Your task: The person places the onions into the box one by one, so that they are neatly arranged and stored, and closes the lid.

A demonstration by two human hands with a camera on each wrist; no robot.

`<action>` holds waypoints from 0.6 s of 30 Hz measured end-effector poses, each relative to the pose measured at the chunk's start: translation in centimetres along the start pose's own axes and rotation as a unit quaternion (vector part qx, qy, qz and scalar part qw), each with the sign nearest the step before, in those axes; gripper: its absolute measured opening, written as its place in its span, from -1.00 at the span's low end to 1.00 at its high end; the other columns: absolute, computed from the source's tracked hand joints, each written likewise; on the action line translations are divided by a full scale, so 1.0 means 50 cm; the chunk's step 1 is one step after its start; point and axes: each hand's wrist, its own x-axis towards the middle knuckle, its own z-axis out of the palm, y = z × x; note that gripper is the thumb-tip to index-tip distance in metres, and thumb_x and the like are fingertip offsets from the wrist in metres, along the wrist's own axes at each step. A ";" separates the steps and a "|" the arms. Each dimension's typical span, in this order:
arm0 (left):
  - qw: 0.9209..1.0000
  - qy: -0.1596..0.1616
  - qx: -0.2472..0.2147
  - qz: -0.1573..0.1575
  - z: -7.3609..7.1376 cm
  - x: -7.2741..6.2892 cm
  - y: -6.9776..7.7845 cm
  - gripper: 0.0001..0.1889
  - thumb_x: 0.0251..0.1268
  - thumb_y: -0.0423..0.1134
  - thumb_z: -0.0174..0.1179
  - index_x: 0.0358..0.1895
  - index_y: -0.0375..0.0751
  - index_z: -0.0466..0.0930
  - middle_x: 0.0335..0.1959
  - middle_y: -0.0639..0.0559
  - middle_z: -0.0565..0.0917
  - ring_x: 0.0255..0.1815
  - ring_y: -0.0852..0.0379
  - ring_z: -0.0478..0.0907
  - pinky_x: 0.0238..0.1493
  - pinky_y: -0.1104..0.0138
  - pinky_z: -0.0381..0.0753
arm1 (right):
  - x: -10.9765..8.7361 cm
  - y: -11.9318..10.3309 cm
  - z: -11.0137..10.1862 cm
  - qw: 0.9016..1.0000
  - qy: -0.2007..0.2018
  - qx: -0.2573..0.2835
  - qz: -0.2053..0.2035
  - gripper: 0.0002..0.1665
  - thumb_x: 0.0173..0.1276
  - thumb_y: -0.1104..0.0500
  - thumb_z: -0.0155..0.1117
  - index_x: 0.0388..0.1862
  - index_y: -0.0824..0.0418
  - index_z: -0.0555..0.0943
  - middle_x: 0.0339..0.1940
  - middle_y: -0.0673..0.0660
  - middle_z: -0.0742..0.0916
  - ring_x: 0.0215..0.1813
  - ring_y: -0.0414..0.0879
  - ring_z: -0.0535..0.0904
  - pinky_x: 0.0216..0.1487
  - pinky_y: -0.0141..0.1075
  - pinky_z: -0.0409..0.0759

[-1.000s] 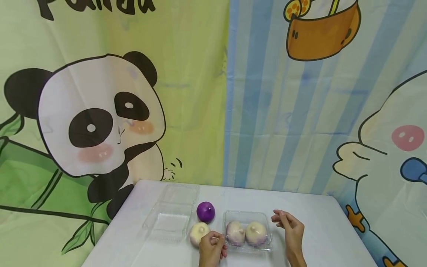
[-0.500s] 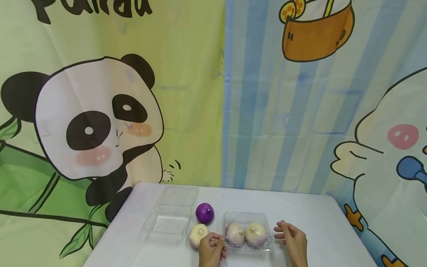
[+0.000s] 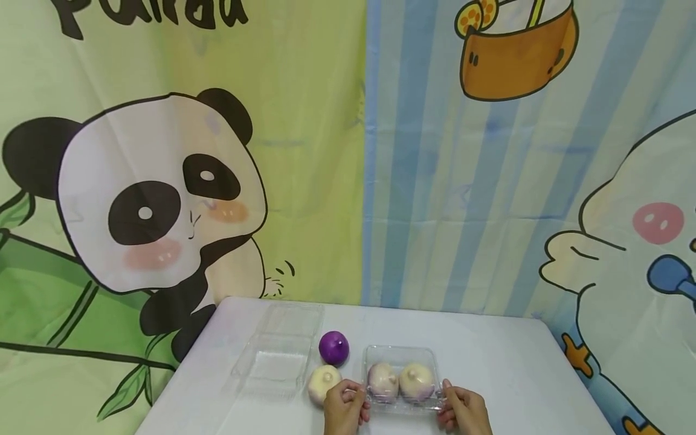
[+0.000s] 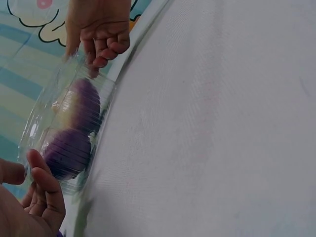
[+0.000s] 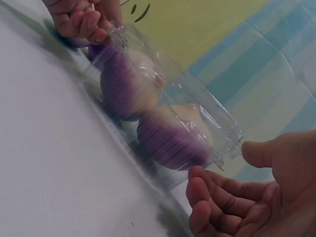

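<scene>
Since half a second earlier, the right hand (image 3: 463, 409) has moved in from beside the clear box (image 3: 399, 351) to its front right corner, while the left hand (image 3: 344, 406) has stayed at the front left one. Between them the box sits on the white table (image 3: 511, 356), two bulbs (image 3: 417, 380) side by side inside. Left thumb and forefinger are bent together, seemingly pinching the rim; right thumb and fingers stand apart on either side of the corner, and whether they grip cannot be told. Nor is it clear if the lid is fastened, so uneven pressure at the corners could let one side spring up; squeezing hard might buckle the thin plastic, and raising one side first could send the round bulbs rolling. A slip of the left hand could nudge the loose pale bulb (image 3: 324, 380) just beside it. Glossy and see-through, the box has ribbed walls; its bulbs are squat, cream blending into purple, with a small nub. Beyond the loose one sits a shiny purple ball (image 3: 334, 348), and farther left an opened box (image 3: 277, 365) of similar clear plastic
</scene>
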 end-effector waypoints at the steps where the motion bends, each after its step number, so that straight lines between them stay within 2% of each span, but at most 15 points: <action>1: 1.000 0.001 0.000 -0.001 -0.001 0.000 -0.001 -0.87 0.48 -0.37 0.30 -0.20 -0.42 0.66 -0.56 -0.11 0.75 -0.73 0.26 0.55 -0.65 0.48 0.53 | -0.001 0.002 0.002 1.000 0.004 0.002 -0.002 -0.43 0.74 0.01 0.13 -0.10 0.56 0.71 -0.58 0.13 0.78 -0.54 -0.05 0.71 -0.50 -0.32 0.68; 6: 1.000 0.001 0.001 -0.004 0.001 -0.003 -0.003 -0.84 0.50 -0.33 0.30 -0.18 -0.42 0.66 -0.58 -0.02 0.74 -0.73 0.29 0.56 -0.64 0.48 0.54 | -0.006 0.009 0.008 0.999 0.033 0.003 -0.008 -0.59 0.65 0.12 0.20 -0.28 0.42 0.73 -0.61 0.09 0.76 -0.54 -0.07 0.68 -0.50 -0.33 0.64; 11: 1.000 -0.002 0.008 -0.001 0.004 -0.007 -0.003 -0.83 0.51 -0.31 0.29 -0.18 -0.42 0.67 -0.61 0.06 0.73 -0.74 0.33 0.55 -0.64 0.48 0.56 | -0.011 0.016 0.011 0.999 0.043 0.008 -0.005 -0.62 0.66 0.15 0.21 -0.34 0.38 0.68 -0.63 0.07 0.74 -0.56 -0.09 0.64 -0.52 -0.33 0.63; 18: 1.000 -0.004 -0.008 0.004 0.004 -0.003 0.001 -0.84 0.50 -0.35 0.30 -0.19 -0.45 0.65 -0.57 -0.12 0.76 -0.72 0.29 0.57 -0.62 0.50 0.55 | -0.009 0.019 0.015 0.999 0.039 0.034 -0.013 -0.62 0.68 0.13 0.22 -0.32 0.38 0.66 -0.64 0.07 0.73 -0.59 -0.12 0.61 -0.52 -0.34 0.62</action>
